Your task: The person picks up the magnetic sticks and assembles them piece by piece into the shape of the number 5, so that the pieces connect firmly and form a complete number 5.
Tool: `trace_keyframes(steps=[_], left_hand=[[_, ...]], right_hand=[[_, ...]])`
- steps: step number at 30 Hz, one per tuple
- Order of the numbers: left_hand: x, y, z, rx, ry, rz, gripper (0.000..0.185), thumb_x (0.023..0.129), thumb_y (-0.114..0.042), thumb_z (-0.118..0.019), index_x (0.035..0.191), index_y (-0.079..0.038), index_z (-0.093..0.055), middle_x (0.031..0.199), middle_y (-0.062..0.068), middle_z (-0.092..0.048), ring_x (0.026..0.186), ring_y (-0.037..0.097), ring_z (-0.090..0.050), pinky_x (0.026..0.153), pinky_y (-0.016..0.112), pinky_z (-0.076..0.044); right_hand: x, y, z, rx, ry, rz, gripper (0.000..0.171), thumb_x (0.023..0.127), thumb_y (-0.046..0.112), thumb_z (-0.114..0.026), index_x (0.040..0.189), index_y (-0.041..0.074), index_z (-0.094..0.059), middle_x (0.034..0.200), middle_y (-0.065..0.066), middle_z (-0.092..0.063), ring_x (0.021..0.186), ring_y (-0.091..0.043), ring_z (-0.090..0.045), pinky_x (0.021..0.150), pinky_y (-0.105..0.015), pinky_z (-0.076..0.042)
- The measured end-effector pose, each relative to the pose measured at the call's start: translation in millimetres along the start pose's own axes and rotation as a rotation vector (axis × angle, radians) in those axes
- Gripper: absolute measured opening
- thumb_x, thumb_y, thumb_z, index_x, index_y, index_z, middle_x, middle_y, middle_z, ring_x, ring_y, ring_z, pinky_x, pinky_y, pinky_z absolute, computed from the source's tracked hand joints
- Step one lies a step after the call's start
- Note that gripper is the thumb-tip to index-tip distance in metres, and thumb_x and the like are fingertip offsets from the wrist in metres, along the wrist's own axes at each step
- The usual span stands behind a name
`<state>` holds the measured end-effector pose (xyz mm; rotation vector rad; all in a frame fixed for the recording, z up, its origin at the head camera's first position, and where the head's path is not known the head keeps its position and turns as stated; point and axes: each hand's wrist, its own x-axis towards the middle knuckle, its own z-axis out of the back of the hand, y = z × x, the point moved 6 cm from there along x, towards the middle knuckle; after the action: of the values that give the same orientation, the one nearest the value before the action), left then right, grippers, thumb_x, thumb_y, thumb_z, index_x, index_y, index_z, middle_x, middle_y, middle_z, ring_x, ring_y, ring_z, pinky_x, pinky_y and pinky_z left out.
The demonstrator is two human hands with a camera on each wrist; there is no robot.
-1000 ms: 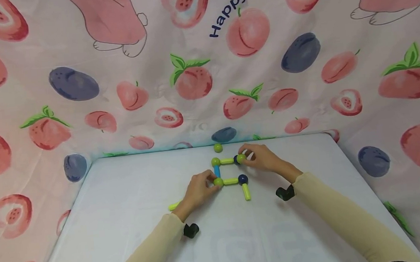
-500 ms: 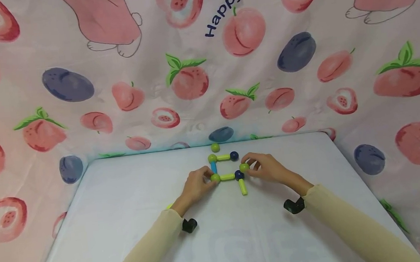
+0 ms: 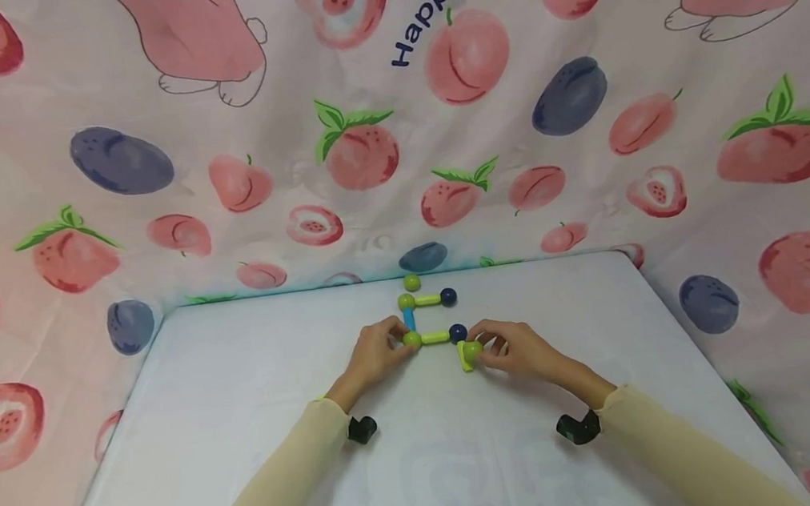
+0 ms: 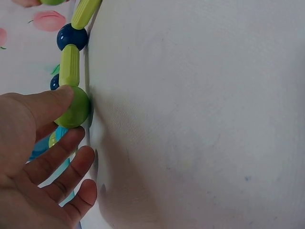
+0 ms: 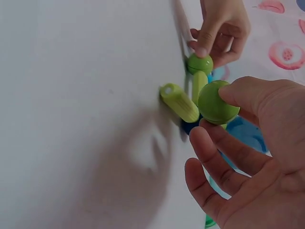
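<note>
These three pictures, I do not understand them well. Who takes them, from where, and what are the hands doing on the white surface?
A person wears three cameras. The wide picture comes from the head; the two close ones come from each wrist. On the white table lies a frame of toy rods and balls. The left hand holds a green corner ball of the frame. The right hand pinches a loose green ball beside the end of a yellow-green rod. A peach-printed cloth hangs behind.

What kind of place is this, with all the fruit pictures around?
Probably a small tabletop play or recording corner. A white table is walled in by a hung cloth printed with peaches and plums, and two hands work on a toy frame of sticks and balls, with small cameras strapped at the wrists.
</note>
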<state>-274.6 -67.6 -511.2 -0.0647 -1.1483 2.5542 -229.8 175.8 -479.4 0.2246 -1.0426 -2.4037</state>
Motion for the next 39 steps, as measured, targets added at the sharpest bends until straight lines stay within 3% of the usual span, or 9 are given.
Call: trace_keyframes(steps=[16, 31, 35, 39], left_hand=[[0.9, -0.8, 0.8, 0.001, 0.015, 0.006, 0.021, 0.089, -0.016, -0.082, 0.106, -0.01, -0.071, 0.099, 0.002, -0.073, 0.083, 0.021, -0.061, 0.076, 0.033, -0.05], [-0.1, -2.5, 1.4, 0.019, 0.028, -0.007, 0.022, 0.09, -0.017, -0.081, 0.108, -0.009, -0.07, 0.101, 0.004, -0.072, 0.088, 0.024, -0.064, 0.078, 0.036, -0.051], [0.6, -3.3, 2.9, 0.046, 0.038, -0.006, 0.025, 0.09, -0.019, -0.082, 0.111, -0.01, -0.07, 0.101, 0.003, -0.072, 0.083, 0.021, -0.062, 0.076, 0.035, -0.05], [3.6, -8.6, 6.1, 0.079, 0.04, -0.047, 0.031, 0.088, -0.019, -0.084, 0.114, -0.009, -0.07, 0.101, 0.005, -0.073, 0.078, 0.018, -0.059, 0.073, 0.034, -0.049]], right_hand=[[-27, -9, -26, 0.004, -0.003, -0.021, 0.028, 0.093, 0.009, -0.074, 0.121, 0.013, -0.068, 0.111, -0.003, -0.072, 0.083, -0.013, -0.063, 0.073, -0.027, -0.054], [-32, -11, -31, 0.015, -0.022, -0.023, 0.032, 0.093, 0.009, -0.076, 0.123, 0.014, -0.068, 0.114, 0.0, -0.07, 0.08, -0.012, -0.059, 0.07, -0.025, -0.052], [-32, -12, -32, 0.017, -0.025, -0.023, 0.032, 0.092, 0.01, -0.077, 0.123, 0.015, -0.068, 0.108, -0.001, -0.069, 0.078, -0.012, -0.059, 0.069, -0.025, -0.051], [-32, -13, -32, 0.008, -0.032, -0.021, 0.031, 0.093, 0.009, -0.076, 0.122, 0.016, -0.068, 0.105, -0.002, -0.07, 0.076, -0.011, -0.058, 0.068, -0.025, -0.05]])
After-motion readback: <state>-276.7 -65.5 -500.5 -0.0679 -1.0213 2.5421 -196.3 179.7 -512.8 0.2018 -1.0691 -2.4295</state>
